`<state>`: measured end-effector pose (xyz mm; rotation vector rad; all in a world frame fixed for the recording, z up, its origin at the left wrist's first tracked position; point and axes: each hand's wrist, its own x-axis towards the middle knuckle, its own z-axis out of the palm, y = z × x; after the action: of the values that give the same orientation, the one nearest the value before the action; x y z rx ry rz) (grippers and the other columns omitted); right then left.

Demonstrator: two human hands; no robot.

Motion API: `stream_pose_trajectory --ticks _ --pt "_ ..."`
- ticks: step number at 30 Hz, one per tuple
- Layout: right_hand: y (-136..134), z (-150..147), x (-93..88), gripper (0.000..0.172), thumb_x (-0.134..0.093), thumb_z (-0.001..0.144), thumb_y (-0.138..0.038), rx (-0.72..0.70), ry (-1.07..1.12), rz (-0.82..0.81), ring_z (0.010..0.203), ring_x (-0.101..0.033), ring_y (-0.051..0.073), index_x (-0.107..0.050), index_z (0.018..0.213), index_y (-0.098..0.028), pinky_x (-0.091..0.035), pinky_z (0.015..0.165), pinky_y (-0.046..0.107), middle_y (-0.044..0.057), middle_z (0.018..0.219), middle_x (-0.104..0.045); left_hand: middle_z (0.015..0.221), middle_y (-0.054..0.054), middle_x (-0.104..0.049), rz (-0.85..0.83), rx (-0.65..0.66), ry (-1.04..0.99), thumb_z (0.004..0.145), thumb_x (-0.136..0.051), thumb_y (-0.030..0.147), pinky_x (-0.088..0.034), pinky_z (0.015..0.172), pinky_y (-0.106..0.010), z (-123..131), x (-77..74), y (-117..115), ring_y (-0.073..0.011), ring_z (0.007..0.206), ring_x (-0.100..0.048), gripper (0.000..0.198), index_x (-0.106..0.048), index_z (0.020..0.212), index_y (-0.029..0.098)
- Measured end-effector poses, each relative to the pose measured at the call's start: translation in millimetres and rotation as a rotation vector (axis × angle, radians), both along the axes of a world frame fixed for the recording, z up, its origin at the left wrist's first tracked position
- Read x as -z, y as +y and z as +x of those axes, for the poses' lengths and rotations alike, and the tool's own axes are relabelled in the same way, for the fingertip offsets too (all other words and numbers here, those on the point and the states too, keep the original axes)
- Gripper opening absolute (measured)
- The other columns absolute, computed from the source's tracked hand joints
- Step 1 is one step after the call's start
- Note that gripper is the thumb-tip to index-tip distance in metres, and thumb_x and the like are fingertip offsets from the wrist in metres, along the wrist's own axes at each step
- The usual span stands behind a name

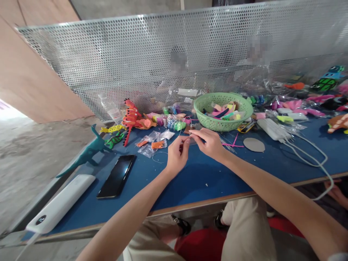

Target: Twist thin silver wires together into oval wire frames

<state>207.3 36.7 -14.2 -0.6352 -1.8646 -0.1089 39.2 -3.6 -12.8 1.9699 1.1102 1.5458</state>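
Observation:
My left hand (177, 153) is closed in a pinch above the blue table, with a small dark bit showing between its fingers that I cannot make out. Beside it my right hand (208, 143) pinches too, its fingertips almost meeting those of the left. A thin pale wire (180, 125) arches up from the fingertips of both hands. Just behind them lies a brown piece (189, 128). Small clear bags with orange pieces (158, 145) lie left of my hands, and thin pink strips (235, 141) lie to the right.
A green basket (202, 117) of colourful pieces stands behind my hands. On the left are a phone (116, 177), a white power bank (62, 203), a teal dinosaur (88, 151) and an orange-red figure (132, 117). White cables (310, 154) hang over the right edge. Perforated metal (130, 54) borders the back.

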Motion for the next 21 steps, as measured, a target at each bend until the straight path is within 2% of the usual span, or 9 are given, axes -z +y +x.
stream_pose_trajectory --ticks 10,16,21 --pt "-7.3 -5.0 -2.2 0.024 -0.053 0.099 -0.021 -0.024 0.052 -0.049 0.085 -0.07 0.02 -0.068 0.118 -0.022 -0.056 0.08 0.035 0.006 0.096 -0.076 0.068 0.0 -0.056 0.019 -0.006 -0.023 0.098 -0.053 0.038 -0.031 0.05 -0.022 2.6 -2.6 -4.6 -0.0086 0.051 -0.04 0.025 -0.068 0.097 0.017" --pt "-7.8 -5.2 -10.0 0.027 -0.053 0.1 -0.025 -0.02 0.054 -0.094 0.087 -0.071 0.02 -0.066 0.123 -0.023 -0.056 0.082 0.036 0.006 0.099 -0.076 0.069 0.001 -0.055 -0.077 0.047 -0.154 0.097 -0.055 0.044 -0.035 0.052 -0.023 -1.2 -7.5 0.2 -0.0101 0.055 -0.044 0.028 -0.065 0.098 0.018" --pt "-1.3 7.7 -14.3 0.022 -0.054 0.1 -0.026 -0.032 -0.045 -0.042 0.075 -0.065 0.019 -0.069 0.116 -0.024 -0.053 0.077 0.036 0.004 0.085 -0.075 0.085 -0.003 -0.063 -0.1 0.116 -0.24 0.097 -0.055 0.042 -0.048 0.072 -0.027 -9.1 -11.9 13.4 -0.0138 0.073 -0.057 0.025 -0.065 0.1 0.019"
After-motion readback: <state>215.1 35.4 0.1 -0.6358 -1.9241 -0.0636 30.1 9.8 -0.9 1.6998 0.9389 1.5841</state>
